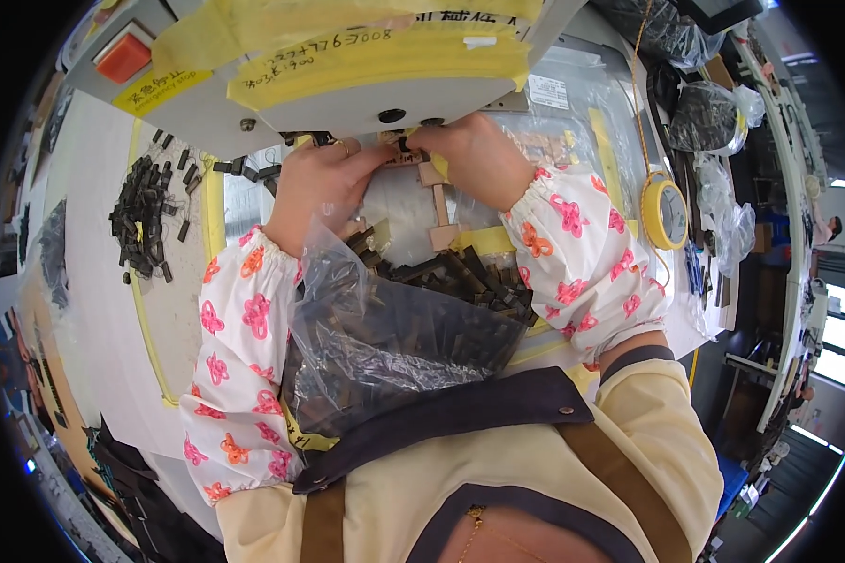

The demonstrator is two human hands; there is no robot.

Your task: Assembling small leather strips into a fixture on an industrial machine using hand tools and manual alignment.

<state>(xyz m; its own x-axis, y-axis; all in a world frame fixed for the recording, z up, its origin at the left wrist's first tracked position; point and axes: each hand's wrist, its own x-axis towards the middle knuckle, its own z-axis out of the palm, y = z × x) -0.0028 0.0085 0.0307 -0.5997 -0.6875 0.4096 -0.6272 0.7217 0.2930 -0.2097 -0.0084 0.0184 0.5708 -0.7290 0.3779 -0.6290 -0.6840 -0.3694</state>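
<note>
Both hands are under the front edge of a grey machine (347, 103). My left hand (324, 178), with a ring on one finger, reaches in from the left. Its fingers are closed, and whatever is between the fingertips is hidden. My right hand (477, 155) comes from the right, its fingertips pinched at a small black part (406, 144). The two hands' fingertips nearly meet there. Just below them, tan blocks (439, 225) lie on the work surface. Close to my body, a clear plastic bag (394, 328) holds many dark rectangular pieces, with more dark pieces (479, 281) at its mouth.
A heap of small black wired parts (150, 216) lies on the left of the table. On the right hangs a roll of yellow tape (668, 214) by a cord. The machine has a red button (124, 53) at upper left. Bagged items (714, 117) stand beyond, at right.
</note>
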